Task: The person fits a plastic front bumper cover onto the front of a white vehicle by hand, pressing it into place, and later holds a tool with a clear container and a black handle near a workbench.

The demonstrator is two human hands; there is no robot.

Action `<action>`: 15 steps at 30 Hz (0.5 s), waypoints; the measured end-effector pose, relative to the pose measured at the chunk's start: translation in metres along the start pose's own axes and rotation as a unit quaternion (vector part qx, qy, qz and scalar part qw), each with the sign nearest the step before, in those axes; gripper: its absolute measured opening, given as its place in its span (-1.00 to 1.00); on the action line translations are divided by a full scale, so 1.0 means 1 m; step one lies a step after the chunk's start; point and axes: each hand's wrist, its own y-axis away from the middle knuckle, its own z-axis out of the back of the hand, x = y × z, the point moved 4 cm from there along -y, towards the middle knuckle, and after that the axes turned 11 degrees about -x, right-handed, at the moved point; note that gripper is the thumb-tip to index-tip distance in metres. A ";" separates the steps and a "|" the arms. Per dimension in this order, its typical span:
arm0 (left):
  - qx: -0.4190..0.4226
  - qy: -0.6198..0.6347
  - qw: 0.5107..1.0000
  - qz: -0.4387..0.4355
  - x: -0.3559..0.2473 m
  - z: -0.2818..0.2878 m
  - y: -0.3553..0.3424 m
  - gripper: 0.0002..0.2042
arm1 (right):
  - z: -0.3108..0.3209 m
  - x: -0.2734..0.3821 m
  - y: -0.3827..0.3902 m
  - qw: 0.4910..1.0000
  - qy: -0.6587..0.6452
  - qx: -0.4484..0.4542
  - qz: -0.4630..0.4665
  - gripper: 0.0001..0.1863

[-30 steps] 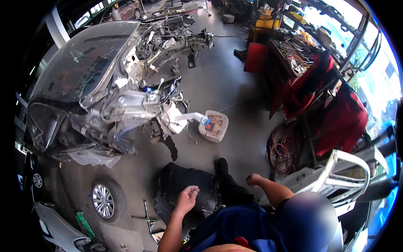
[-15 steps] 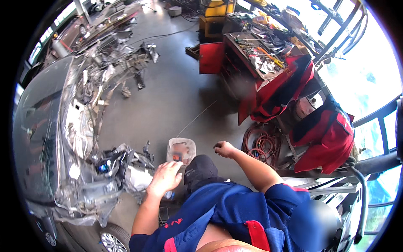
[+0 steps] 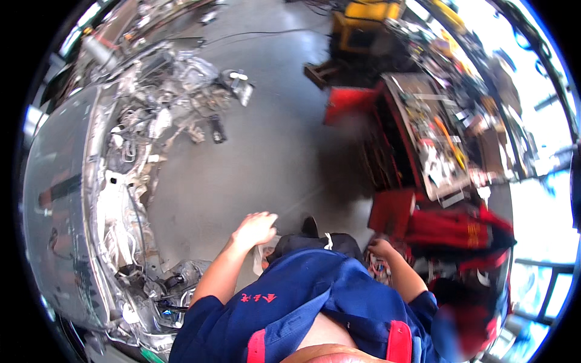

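My left hand point(image 3: 257, 230) hangs over the grey floor, palm down with fingers stretched out and nothing visible in them. Just below its wrist a whitish plastic tub point(image 3: 258, 260) shows in part; my forearm and trousers hide the rest. On the other side of my body, my right hand point(image 3: 380, 247) is low beside the red tool cabinet's near door point(image 3: 392, 213). It is dark and blurred, so whether its fingers are closed does not show. A red coiled hose point(image 3: 378, 269) lies beneath that hand, partly covered by it.
To the left stands a car with its front stripped to bare parts point(image 3: 124, 212). The red cabinet's top point(image 3: 423, 133) is strewn with tools. Red-and-black clothing point(image 3: 460, 233) hangs close by my right arm. A dark cable point(image 3: 260, 33) crosses the far floor.
My body has turned and stepped forward; the cabinet looks nearer. The tub has slipped back under my left arm. My right hand has moved right, next to the cabinet door.
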 end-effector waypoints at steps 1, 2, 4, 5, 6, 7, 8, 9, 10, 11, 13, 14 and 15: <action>-0.040 0.055 0.998 -0.011 0.006 0.018 -0.027 -0.64 | 0.025 0.015 -0.022 0.983 -0.160 -0.043 -0.074 -0.71; -0.080 0.106 0.991 -0.027 0.013 0.035 -0.050 -0.61 | 0.054 0.035 -0.032 0.932 -0.318 -0.079 -0.153 -0.74; -0.065 0.097 0.993 -0.022 0.030 0.069 -0.111 -0.60 | 0.108 0.077 -0.069 0.844 -0.470 -0.152 -0.209 -0.75; -0.050 0.069 0.996 -0.012 0.040 0.087 -0.137 -0.60 | 0.134 0.104 -0.084 0.824 -0.501 -0.147 -0.219 -0.76; -0.052 0.063 0.997 -0.002 0.050 0.100 -0.158 -0.60 | 0.149 0.123 -0.101 0.803 -0.529 -0.140 -0.235 -0.77; -0.021 0.011 1.000 0.013 0.064 0.109 -0.183 -0.59 | 0.154 0.131 -0.135 0.839 -0.478 -0.130 -0.224 -0.77; 0.009 -0.042 0.999 0.028 0.083 0.118 -0.211 -0.59 | 0.169 0.157 -0.163 0.884 -0.397 -0.092 -0.227 -0.76; -0.085 -0.034 0.996 -0.001 0.108 0.119 -0.230 -0.65 | 0.175 0.175 -0.203 0.895 -0.389 -0.063 -0.209 -0.77; -0.083 -0.034 0.996 0.002 0.126 0.127 -0.257 -0.65 | 0.181 0.186 -0.237 0.904 -0.377 -0.035 -0.197 -0.77; -0.048 -0.026 0.998 0.035 0.143 0.138 -0.284 -0.64 | 0.196 0.209 -0.277 0.909 -0.383 -0.058 -0.154 -0.76; 0.011 -0.028 0.994 0.102 0.177 0.163 -0.333 -0.56 | 0.240 0.268 -0.340 0.922 -0.347 -0.031 -0.170 -0.76; 0.017 -0.027 0.994 0.101 0.187 0.188 -0.357 -0.56 | 0.267 0.299 -0.375 0.925 -0.362 -0.037 -0.110 -0.77; 0.059 -0.030 0.991 0.115 0.194 0.208 -0.375 -0.58 | 0.293 0.331 -0.411 0.924 -0.377 -0.042 -0.050 -0.78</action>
